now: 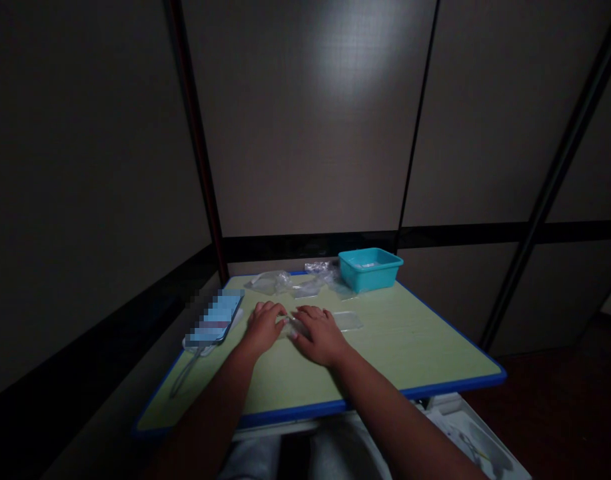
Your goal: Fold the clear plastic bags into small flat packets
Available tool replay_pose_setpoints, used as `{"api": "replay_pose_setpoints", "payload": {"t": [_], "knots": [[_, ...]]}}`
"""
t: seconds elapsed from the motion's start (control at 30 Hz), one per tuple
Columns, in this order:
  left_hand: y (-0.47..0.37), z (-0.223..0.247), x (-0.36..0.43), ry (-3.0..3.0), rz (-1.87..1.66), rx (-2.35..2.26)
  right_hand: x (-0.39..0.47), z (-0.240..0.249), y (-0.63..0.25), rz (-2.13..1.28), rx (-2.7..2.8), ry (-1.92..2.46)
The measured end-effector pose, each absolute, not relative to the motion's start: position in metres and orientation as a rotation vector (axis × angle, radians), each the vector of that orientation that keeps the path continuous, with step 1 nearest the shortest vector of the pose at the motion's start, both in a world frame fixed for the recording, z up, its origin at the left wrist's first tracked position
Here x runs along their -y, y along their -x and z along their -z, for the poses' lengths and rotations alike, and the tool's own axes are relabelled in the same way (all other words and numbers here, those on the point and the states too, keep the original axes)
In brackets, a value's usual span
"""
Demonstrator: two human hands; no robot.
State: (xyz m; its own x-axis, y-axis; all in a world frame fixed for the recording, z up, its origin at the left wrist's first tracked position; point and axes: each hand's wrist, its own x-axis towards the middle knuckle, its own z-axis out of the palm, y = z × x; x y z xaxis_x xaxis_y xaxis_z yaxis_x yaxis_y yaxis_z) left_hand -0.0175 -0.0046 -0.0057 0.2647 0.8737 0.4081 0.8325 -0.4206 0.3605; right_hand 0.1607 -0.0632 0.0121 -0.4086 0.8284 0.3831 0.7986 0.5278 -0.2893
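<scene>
My left hand (265, 327) rests low over the tabletop with its fingers curled at the edge of a small clear plastic piece (286, 329). From the other side my right hand (321, 335) holds the same piece, thumb and fingers closing on it. Much of the piece is hidden under the hands, and its exact kind is not plain. Just right of my right hand lies a flat, clear, case-like plastic piece (349, 321), partly covered by that hand.
The pale green table (395, 350) has a blue rim. Crumpled clear plastic bags (282, 283) lie along its back, beside a turquoise basket (370, 272). A phone (218, 320) leans at the left, a cable (185, 375) below it. An open drawer (478, 437) sits under the right front edge.
</scene>
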Motion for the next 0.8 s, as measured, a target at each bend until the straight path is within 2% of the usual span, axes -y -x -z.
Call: {"api": "replay_pose_setpoints", "payload": {"t": [0.33,0.8], "knots": [[0.0183,0.0062,0.0059,-2.493,-0.781,-1.685,0.0600,-0.0069,-0.1586,-0.235,2.436,1.360],[0.0190,0.0057,0.0066,-2.495,-0.772,-1.713,0.0603,-0.0107,-0.1584,-0.204,2.346,1.399]]}}
